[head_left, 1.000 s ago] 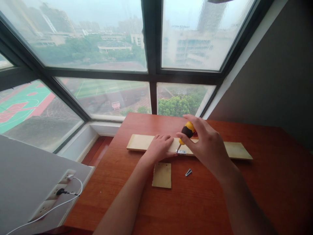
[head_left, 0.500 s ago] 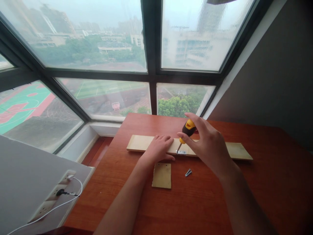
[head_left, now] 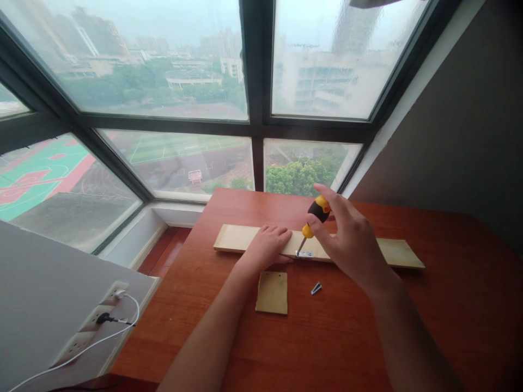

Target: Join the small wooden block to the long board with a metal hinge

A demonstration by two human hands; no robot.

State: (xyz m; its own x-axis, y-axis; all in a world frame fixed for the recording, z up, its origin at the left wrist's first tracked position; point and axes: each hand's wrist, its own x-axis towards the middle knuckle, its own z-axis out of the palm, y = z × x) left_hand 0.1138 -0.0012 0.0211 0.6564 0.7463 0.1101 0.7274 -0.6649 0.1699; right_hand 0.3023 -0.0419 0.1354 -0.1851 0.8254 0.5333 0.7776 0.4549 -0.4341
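Note:
A long pale wooden board (head_left: 235, 238) lies crosswise on the table. My left hand (head_left: 267, 246) holds it left of its middle, fingers across the top and thumb along the front edge. In my right hand (head_left: 351, 239) is a screwdriver (head_left: 317, 211) with a yellow and black handle, tilted, its shaft pointing down and left. The tip meets the left end of a small silver metal plate (head_left: 304, 254) at the board's front edge. Whether a screw sits under the tip is too small to tell. My thumb and fingers rest around the handle.
In front of the board lie a small tan rectangular piece (head_left: 272, 294) with two holes and a few loose screws (head_left: 316, 288). The reddish-brown table (head_left: 327, 348) stands by large windows. Sockets with a white cable (head_left: 137, 310) are on the low wall at left.
My right thumb has closed in on the screwdriver handle, and the handle has shifted slightly. My left thumb has drawn in against the board's front edge. The view has shifted a little.

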